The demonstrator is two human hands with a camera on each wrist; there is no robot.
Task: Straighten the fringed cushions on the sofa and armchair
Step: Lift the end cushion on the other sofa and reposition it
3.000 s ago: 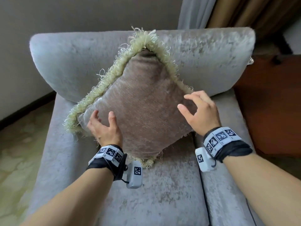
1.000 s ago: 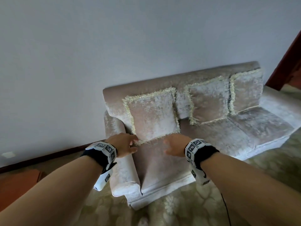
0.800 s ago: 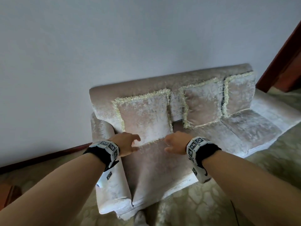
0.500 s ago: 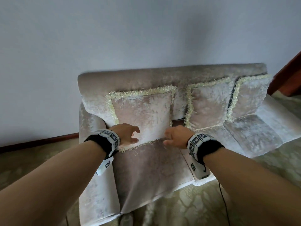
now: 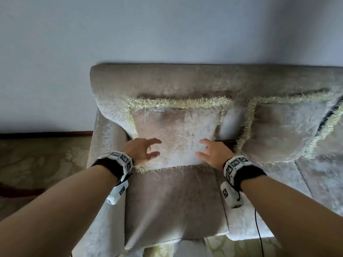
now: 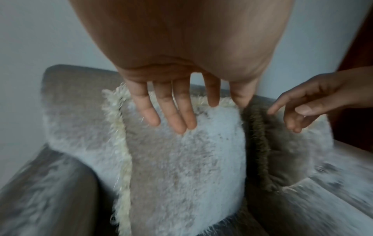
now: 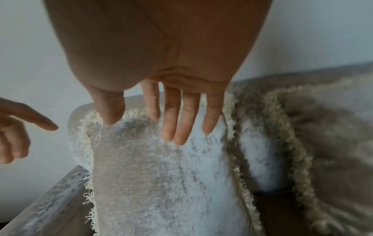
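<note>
Sofa (image 5: 167,80), end cushion (image 5: 176,134): left hand (image 5: 141,151) and right hand (image 5: 213,154) spread (empty) at its lower corners, poised to square it.

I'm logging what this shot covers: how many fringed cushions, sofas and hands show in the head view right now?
Fringed cushions: 3, namely the nearest cushion, the middle cushion and a third cushion cut off by the frame edge.
Sofas: 1, the sofa.
Hands: 2, the left hand and the right hand.
Total: 6.
</note>
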